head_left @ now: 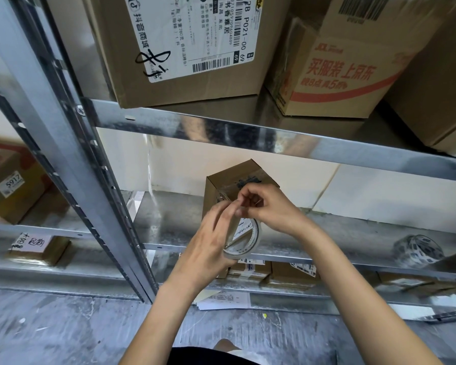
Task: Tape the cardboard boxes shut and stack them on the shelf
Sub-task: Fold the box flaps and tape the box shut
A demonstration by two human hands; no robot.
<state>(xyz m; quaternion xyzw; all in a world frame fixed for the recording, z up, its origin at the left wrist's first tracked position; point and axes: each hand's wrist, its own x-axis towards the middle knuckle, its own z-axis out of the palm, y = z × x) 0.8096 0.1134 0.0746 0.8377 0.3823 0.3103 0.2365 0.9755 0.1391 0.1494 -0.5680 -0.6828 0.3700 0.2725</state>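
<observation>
Small cardboard box (237, 177) stands on the middle shelf (174, 222), clear tape across its top. Right hand (271, 206) pinches the tape end just in front of the box. Left hand (208, 246) grips the tape roll (245, 241), fingers curled round it. Second tape roll (416, 250) lies well right on the same shelf. Big labelled boxes (184, 48) sit on the shelf above.

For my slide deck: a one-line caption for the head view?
Left hand holds tape roll while right hand pinches tape at small box on shelf.
</observation>
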